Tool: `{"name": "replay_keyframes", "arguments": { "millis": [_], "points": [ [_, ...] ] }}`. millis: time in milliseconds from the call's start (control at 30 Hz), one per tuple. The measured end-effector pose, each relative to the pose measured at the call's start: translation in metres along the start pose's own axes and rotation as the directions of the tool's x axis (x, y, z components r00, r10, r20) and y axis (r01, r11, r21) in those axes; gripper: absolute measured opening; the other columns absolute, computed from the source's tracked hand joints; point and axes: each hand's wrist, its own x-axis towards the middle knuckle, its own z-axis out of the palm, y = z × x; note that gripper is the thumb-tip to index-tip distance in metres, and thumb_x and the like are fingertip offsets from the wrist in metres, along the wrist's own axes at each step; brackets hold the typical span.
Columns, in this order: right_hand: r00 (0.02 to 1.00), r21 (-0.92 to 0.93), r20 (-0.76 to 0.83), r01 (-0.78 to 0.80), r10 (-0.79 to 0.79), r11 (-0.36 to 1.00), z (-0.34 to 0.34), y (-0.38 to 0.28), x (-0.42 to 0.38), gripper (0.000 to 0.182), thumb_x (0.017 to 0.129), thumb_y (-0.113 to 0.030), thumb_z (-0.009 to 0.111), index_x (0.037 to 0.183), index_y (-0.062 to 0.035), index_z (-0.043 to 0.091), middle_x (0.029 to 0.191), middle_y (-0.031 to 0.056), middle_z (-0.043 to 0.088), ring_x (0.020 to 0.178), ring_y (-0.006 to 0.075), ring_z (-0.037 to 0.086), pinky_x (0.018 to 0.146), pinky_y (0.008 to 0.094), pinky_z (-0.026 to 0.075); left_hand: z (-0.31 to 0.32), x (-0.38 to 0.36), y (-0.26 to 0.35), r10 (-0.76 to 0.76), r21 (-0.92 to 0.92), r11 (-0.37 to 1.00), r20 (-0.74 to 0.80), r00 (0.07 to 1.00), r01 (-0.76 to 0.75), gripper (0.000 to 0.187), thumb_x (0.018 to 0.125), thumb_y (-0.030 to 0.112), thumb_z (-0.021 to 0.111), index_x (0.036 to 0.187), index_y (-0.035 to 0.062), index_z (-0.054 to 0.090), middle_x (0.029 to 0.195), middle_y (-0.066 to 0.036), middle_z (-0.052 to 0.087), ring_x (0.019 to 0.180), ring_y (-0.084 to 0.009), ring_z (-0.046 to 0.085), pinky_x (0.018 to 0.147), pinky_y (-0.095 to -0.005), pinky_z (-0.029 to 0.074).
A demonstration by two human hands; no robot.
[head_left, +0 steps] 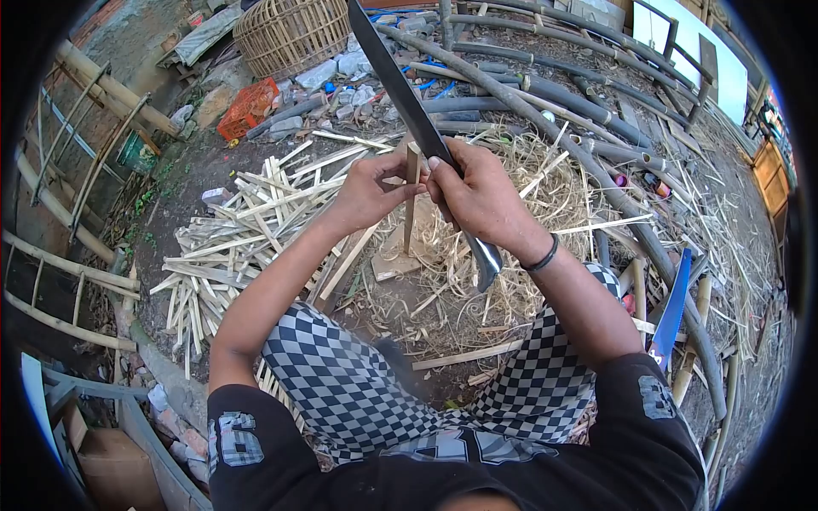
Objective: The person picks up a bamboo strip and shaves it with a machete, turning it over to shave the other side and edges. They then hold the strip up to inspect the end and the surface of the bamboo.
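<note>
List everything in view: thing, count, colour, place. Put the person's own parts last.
bamboo stick: one, tan, upright at centre, pinched by both hands
machete: one, dark blade, slanting from top centre down through the right hand
split strips: many, pale, heaped at left
shavings: a mass, straw-coloured, centre right
bamboo poles: many, grey-green, upper right
woven basket: one, tan, top
crate: one, orange, upper left
checked trousers: one pair, black and white, bottom
left hand: grip on stick
right hand: grip on machete and stick
</note>
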Motion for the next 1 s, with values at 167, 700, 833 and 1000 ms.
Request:
{"name": "replay_keyframes", "arguments": {
  "millis": [167,700,833,1000],
  "points": [
    [1.000,-0.013,0.010,0.014,-0.014,1.000,-0.002,-0.001,0.001,0.022,0.097,-0.013,0.050,0.098,0.0053,0.061,0.070,0.0159,0.066,0.064,0.0279,0.068,0.065,0.0426,0.052,0.001,0.000,0.001,0.008,-0.052,0.999,0.008,1.000,-0.007,0.029,0.089,0.011,0.074,0.116,-0.0001,0.068,0.105,-0.009,0.073,0.100,-0.0172,0.070,0.092,-0.0357,0.058],
    [0.980,-0.076,0.177,-0.083,0.095,0.994,-0.024,-0.026,-0.016,0.023,0.091,-0.010,0.049,0.096,0.0085,0.059,0.072,0.0216,0.064,0.066,0.0331,0.067,0.064,0.0437,0.052,0.008,-0.006,0.013,0.034,0.052,0.998,0.070,0.997,-0.038,0.026,0.088,0.014,0.076,0.109,0.0004,0.071,0.100,-0.009,0.074,0.093,-0.0144,0.071,0.083,-0.0317,0.062],
    [0.986,-0.121,0.167,0.017,0.003,0.992,-0.024,-0.022,-0.018,0.024,0.091,-0.010,0.047,0.098,0.0092,0.059,0.074,0.0217,0.064,0.065,0.0326,0.066,0.064,0.0433,0.053,0.010,-0.007,0.012,0.027,0.046,0.998,0.084,0.996,-0.031,0.025,0.088,0.014,0.076,0.109,0.0016,0.071,0.098,-0.007,0.075,0.092,-0.0130,0.071,0.083,-0.0315,0.062],
    [0.972,-0.084,0.206,-0.094,0.110,0.992,-0.026,-0.029,-0.020,0.025,0.091,-0.010,0.046,0.099,0.0092,0.060,0.073,0.0179,0.064,0.065,0.0253,0.066,0.063,0.0416,0.053,0.010,-0.007,0.015,0.041,0.046,0.998,0.085,0.996,-0.045,0.025,0.088,0.013,0.076,0.109,0.0011,0.071,0.098,-0.007,0.075,0.091,-0.0129,0.071,0.083,-0.0315,0.062]
  ]
}}
